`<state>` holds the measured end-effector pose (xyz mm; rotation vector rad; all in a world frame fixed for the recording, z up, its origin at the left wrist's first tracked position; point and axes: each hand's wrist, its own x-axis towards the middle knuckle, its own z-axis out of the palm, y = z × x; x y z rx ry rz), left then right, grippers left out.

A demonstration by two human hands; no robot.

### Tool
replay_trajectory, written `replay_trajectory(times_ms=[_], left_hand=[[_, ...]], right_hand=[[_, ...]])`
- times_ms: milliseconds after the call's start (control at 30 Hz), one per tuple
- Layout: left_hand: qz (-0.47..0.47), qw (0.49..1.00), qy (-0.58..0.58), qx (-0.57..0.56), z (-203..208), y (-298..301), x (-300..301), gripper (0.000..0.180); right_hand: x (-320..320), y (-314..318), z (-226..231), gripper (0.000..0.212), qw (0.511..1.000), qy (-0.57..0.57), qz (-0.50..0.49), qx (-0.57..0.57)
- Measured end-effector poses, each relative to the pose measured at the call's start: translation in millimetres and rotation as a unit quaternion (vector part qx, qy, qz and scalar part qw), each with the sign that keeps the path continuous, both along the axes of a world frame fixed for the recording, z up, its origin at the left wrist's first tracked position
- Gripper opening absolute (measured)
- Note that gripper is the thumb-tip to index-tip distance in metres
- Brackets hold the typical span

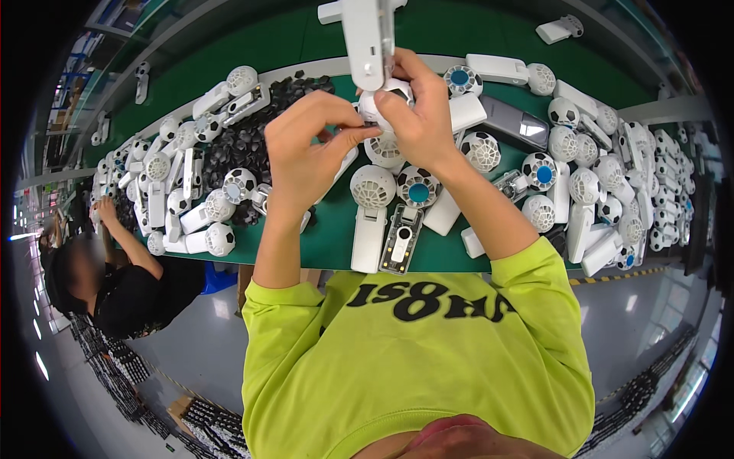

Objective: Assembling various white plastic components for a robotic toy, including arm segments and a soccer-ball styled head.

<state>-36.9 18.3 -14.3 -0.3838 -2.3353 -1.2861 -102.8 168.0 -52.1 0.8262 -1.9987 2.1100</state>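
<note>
A white handheld fan (pixel 368 42) with a black-and-white football-shaped head is up in front of me, its handle pointing away. My right hand (pixel 424 115) is closed around the ball-shaped head from the right, thumb across it. At the ball's left side my left hand (pixel 302 145) has thumb and forefinger pinched together; whatever lies between the fingertips is too small to make out. Under my hands, on the green bench, are a white fan with a grille (pixel 372 187), a fan head with a blue centre (pixel 418 192) and an opened handle with its inside showing (pixel 401 239).
Small black pieces (pixel 245 145) lie heaped to the left. More football fans (pixel 219 239) cover the bench's left, and others (pixel 585 186) crowd its right. A dark grey case (pixel 514 122) lies beyond my right forearm. Another person (pixel 115 283) works at the bench's left.
</note>
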Motion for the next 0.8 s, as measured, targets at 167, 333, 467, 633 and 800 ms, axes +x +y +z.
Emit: replay_trajectory(times_ms=[167, 333, 467, 633, 800], left_hand=[[-0.033, 0.964, 0.246, -0.094, -11, -7, -9, 0.016], [-0.039, 0.99, 0.133, -0.039, -4, 5, -2, 0.014], [-0.056, 0.996, 0.07, 0.02, -13, 7, -3, 0.01], [-0.068, 0.994, 0.07, 0.043, -23, 10, -10, 0.009], [-0.06, 0.986, -0.022, 0.154, -26, 14, -1, 0.011]], right_hand=[[-7, 5, -2, 0.044, 0.995, 0.068, 0.004, -0.07], [-11, 6, -9, 0.045, 0.992, 0.111, 0.011, -0.062], [-12, 7, -9, 0.045, 0.988, 0.126, -0.004, -0.089], [-11, 9, -8, 0.045, 0.988, 0.126, -0.02, -0.092], [-9, 12, -8, 0.048, 0.991, 0.113, 0.003, -0.067]])
